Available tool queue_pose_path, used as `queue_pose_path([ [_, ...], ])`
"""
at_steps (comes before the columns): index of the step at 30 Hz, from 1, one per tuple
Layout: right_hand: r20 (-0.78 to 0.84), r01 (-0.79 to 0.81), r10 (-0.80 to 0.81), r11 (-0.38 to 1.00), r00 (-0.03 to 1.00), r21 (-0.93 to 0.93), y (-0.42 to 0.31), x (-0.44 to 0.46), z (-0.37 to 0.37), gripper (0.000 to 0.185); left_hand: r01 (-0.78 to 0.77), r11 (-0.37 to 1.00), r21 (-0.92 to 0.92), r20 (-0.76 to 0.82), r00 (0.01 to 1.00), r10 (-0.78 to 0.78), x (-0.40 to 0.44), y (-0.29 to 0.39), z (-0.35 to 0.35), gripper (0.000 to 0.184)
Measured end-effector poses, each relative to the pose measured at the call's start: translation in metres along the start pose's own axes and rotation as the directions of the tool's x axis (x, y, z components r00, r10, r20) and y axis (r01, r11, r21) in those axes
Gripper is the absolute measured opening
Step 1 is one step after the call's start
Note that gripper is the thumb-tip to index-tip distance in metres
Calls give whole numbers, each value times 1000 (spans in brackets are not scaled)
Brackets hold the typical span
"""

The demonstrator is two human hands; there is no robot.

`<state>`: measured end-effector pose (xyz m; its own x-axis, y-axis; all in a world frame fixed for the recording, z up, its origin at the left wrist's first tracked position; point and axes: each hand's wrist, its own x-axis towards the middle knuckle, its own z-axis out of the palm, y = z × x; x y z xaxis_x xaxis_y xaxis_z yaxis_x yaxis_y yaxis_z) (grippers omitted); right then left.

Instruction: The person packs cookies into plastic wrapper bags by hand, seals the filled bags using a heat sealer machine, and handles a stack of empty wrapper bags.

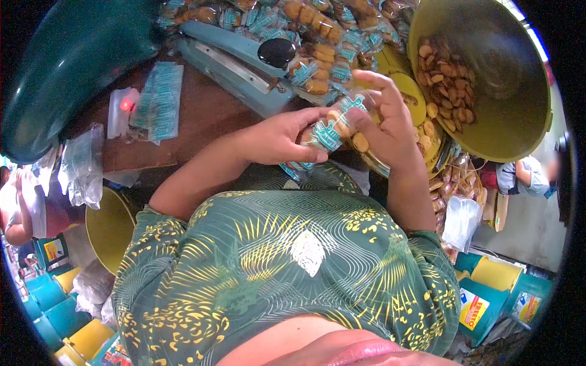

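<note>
A clear bag with teal print and round biscuits inside (pixel 329 131) is held between both hands in front of the chest. My left hand (pixel 278 135) has its thumb and fingers closed round the bag's lower end. At the bag's upper end, my right hand (pixel 384 119) presses with its thumb, its index finger raised and curved. Just beyond the hands lies a light blue sealer (pixel 232 64) with a black round knob. Flat printed bags (pixel 160 104) rest on the brown table (pixel 146 152) to the left.
Filled biscuit packs (pixel 314 67) are heaped at the top. A yellow tub (pixel 513 79) with loose biscuits stands at the right, near a yellow lid (pixel 406 97). A large teal tub (pixel 67 79) is at the upper left. People (pixel 528 175) (pixel 18 210) appear at both sides.
</note>
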<state>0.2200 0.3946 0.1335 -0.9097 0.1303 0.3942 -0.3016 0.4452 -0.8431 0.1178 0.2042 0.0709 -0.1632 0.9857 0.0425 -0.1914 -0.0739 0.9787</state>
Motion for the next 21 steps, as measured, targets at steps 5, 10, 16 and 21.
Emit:
queue_pose_path([
  [5,100,-17,-4,977,995,212,-37,-1,2,49,-122,955,-272,-12,992,124,-12,-1,-12,78],
  [10,2,-92,93,986,996,142,-33,28,21,54,-116,901,-419,-195,980,36,-48,36,-7,84],
  [16,95,-70,82,990,992,-120,16,34,58,59,-29,1000,3,-332,943,28,-72,2,-29,68],
  [21,-16,-137,136,987,991,-86,42,68,61,54,132,991,-1,-592,799,-107,-97,-2,-47,62],
])
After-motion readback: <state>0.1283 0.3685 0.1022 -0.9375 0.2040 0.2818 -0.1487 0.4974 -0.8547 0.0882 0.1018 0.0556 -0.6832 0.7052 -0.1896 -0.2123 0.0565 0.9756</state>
